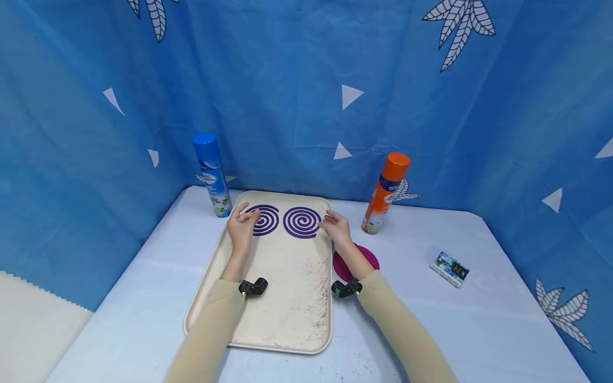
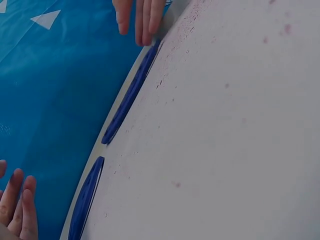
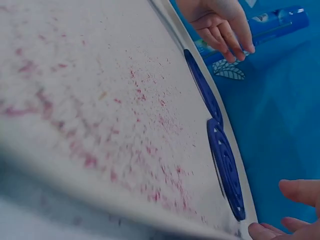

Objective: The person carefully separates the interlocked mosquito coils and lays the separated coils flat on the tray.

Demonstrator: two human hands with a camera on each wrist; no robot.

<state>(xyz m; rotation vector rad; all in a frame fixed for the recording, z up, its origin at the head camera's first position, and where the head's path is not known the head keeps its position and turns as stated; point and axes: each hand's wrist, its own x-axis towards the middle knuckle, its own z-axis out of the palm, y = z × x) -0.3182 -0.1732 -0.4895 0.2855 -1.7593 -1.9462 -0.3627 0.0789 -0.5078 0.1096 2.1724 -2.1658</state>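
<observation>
Two purple spiral mosquito coils lie side by side at the far end of a cream tray (image 1: 282,308). My left hand (image 1: 241,226) is over the outer edge of the left coil (image 1: 266,220), partly covering it in the head view. Beside the right coil (image 1: 302,222), at the tray's right rim, is my right hand (image 1: 336,229). Both hands have relaxed, slightly bent fingers with nothing between them. In the right wrist view, the left hand (image 3: 220,25) appears above the tray rim, fingers loose. Whether any fingertip touches a coil cannot be told.
A blue spray can (image 1: 214,178) stands behind the tray's left corner, an orange spray can (image 1: 384,194) to its right. A magenta round item (image 1: 369,256) lies partly under my right forearm. A small printed box (image 1: 450,268) sits farther right. Blue curtain (image 1: 268,96) hangs behind.
</observation>
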